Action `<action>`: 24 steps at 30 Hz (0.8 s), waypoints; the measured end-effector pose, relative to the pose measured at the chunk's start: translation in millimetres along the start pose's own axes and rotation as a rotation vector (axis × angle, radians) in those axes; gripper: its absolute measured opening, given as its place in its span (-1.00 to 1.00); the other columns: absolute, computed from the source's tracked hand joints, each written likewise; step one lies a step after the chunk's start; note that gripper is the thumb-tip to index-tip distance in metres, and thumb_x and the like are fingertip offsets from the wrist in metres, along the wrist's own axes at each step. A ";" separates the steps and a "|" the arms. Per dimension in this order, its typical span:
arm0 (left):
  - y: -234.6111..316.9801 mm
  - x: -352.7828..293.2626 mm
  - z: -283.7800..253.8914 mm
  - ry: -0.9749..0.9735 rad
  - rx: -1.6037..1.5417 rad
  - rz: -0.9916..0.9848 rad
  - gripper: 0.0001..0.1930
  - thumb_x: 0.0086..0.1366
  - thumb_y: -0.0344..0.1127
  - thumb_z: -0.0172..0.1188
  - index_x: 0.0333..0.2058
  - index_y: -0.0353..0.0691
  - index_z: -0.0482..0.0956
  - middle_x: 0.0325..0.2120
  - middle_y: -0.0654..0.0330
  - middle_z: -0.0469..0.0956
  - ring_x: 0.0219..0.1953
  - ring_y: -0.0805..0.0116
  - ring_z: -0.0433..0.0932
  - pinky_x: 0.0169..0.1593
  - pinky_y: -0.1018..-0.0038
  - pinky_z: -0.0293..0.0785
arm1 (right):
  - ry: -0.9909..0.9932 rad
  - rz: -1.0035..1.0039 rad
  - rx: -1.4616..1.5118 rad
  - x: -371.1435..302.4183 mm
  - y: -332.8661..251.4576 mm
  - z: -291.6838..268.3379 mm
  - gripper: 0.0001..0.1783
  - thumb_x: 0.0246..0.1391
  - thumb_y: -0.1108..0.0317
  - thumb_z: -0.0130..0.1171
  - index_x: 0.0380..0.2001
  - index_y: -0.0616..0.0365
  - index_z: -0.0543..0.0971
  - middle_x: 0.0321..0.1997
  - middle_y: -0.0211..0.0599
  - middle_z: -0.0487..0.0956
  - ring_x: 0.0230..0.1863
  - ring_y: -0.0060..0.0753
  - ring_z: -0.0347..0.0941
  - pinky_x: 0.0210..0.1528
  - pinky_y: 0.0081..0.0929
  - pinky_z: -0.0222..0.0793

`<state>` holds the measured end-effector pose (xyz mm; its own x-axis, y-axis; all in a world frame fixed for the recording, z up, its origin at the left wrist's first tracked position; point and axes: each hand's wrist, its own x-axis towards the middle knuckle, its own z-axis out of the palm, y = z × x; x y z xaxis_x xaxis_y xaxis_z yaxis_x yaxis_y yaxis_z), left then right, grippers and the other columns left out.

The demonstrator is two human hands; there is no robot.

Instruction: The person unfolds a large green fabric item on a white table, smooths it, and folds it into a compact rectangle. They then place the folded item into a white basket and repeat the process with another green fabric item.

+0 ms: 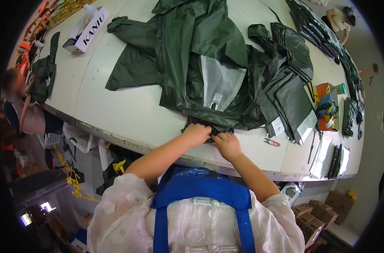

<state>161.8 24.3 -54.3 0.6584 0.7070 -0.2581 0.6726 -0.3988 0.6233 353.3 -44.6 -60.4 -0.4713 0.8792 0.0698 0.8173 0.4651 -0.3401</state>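
A dark green jacket [179, 50] of smooth, shiny fabric lies spread over the white table, its pale mesh lining [221, 78] and a small white label showing. Just below its hem, near the table's front edge, is a small piece of dark fabric [219, 123]; whether it is joined to the jacket I cannot tell. My left hand [197, 134] has its fingers closed on this fabric from the left. Close beside it, my right hand [227, 145] pinches the same fabric from the right. The fingertips are partly hidden in the folds.
Right of the jacket lie folded dark green garments [280, 80] with white tags. Small red-handled thread snips [272, 142] rest near the front edge. An orange box [325, 107] stands at right, a white box [87, 30] at far left. Another person [32, 111] works at the left end.
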 end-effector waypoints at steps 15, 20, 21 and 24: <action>-24.0 30.8 -14.5 -0.159 -0.110 -0.003 -0.82 0.17 -0.20 0.17 -0.33 -0.16 0.49 -0.40 0.02 0.56 -0.36 0.01 0.55 -0.26 0.18 0.43 | 0.022 0.069 0.237 22.0 36.5 -8.7 -0.65 -0.10 0.11 0.29 -0.26 0.07 0.60 -0.28 -0.28 0.55 -0.22 -0.14 0.49 -0.17 -0.28 0.41; -24.7 14.1 -27.7 -0.020 0.194 0.206 -0.70 0.18 -0.12 0.17 -0.13 -0.04 0.59 -0.20 0.32 0.51 0.02 0.20 0.39 -0.02 0.12 0.34 | -0.064 0.195 0.374 31.6 46.1 -11.2 -0.68 -0.01 0.19 0.25 -0.23 0.16 0.58 -0.32 -0.19 0.58 -0.26 -0.07 0.51 -0.19 -0.28 0.43; -26.4 16.1 -32.2 -0.087 0.202 0.189 -0.68 0.18 -0.11 0.17 -0.11 -0.03 0.59 -0.20 0.34 0.50 0.05 0.21 0.37 0.00 0.11 0.32 | -0.039 0.213 0.359 33.3 46.0 -10.6 -0.67 -0.01 0.20 0.24 -0.20 0.16 0.56 -0.28 -0.18 0.57 -0.22 -0.06 0.50 -0.17 -0.27 0.42; -38.8 39.6 -27.9 -0.167 0.190 0.130 -0.68 0.22 -0.08 0.13 -0.10 -0.04 0.59 -0.28 0.22 0.57 -0.05 0.15 0.47 -0.04 0.13 0.35 | 0.040 0.213 0.277 34.8 43.4 -11.4 -0.65 0.02 0.22 0.22 -0.16 0.16 0.52 -0.17 -0.17 0.53 -0.12 -0.03 0.45 -0.09 -0.24 0.38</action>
<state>152.4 84.1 -68.1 0.7794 0.5430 -0.3125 0.6195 -0.5937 0.5135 376.1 7.3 -62.0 -0.2823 0.9593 0.0047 0.7721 0.2302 -0.5923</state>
